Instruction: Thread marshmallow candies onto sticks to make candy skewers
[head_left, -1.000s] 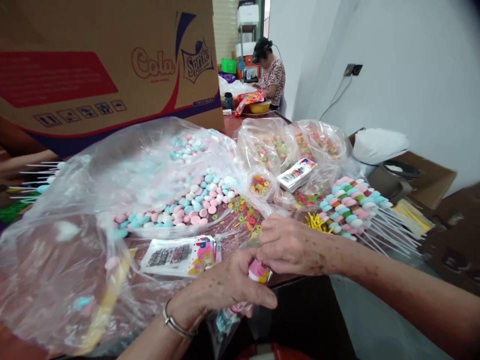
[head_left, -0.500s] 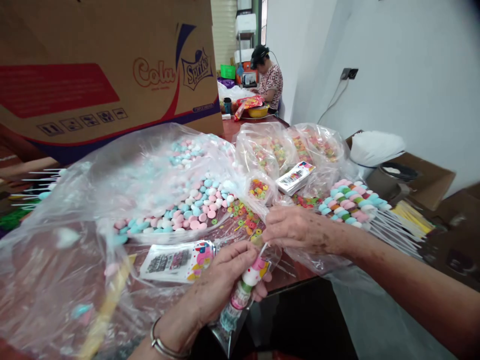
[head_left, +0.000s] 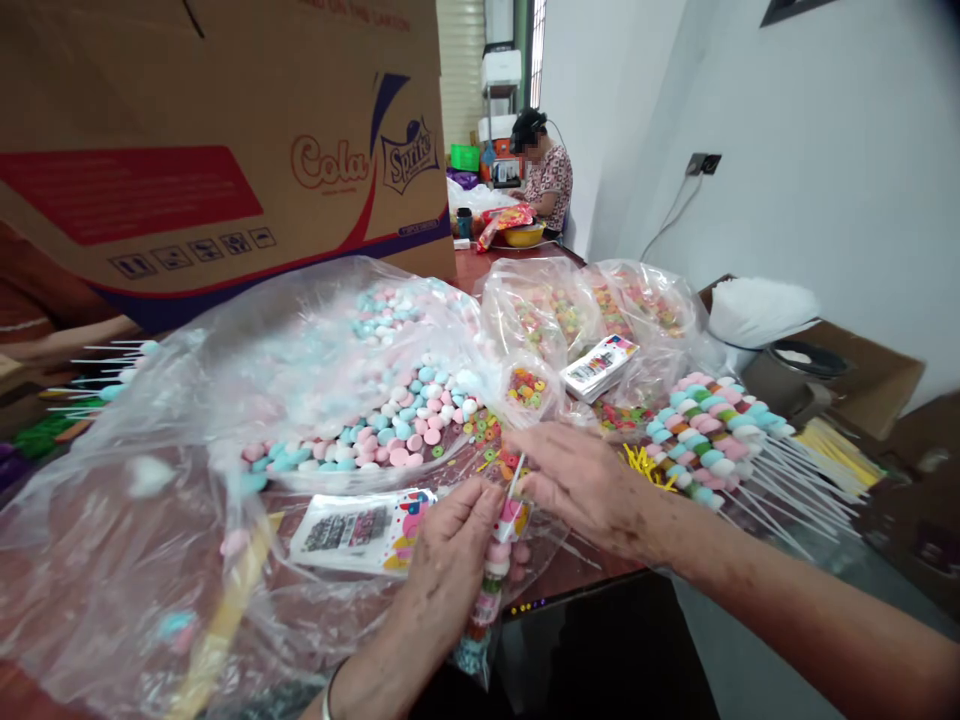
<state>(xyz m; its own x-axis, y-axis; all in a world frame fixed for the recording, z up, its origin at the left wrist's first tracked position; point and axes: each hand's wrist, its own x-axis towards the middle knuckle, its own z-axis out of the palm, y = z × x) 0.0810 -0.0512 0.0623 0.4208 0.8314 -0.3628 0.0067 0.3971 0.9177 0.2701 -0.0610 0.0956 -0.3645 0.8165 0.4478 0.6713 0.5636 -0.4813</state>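
My left hand (head_left: 454, 560) is closed around the upper part of a marshmallow skewer (head_left: 491, 580) in a clear bag with a printed label. The skewer slants down toward me, its white stick (head_left: 517, 475) poking out at the top. Beside that stick is my right hand (head_left: 585, 490), thumb and fingers drawn together; whatever they pinch is hidden. Yellow twist ties (head_left: 649, 468) lie by my right wrist. Finished-looking marshmallow skewers (head_left: 709, 430) are stacked to the right. Printed label cards (head_left: 360, 530) lie left of my left hand.
A large carton (head_left: 217, 130) stands at the back left. Clear bags hold loose marshmallows (head_left: 397, 430) and gummy rings (head_left: 529, 385). Another label stack (head_left: 598, 368) rests on the bags. A person (head_left: 544, 175) sits at the far end; another person's arm (head_left: 67, 340) shows at left.
My right hand has moved slightly left and down around the stick, uncovering the yellow twist ties. The bagged skewer now hangs more upright. The whole view has shifted a little.
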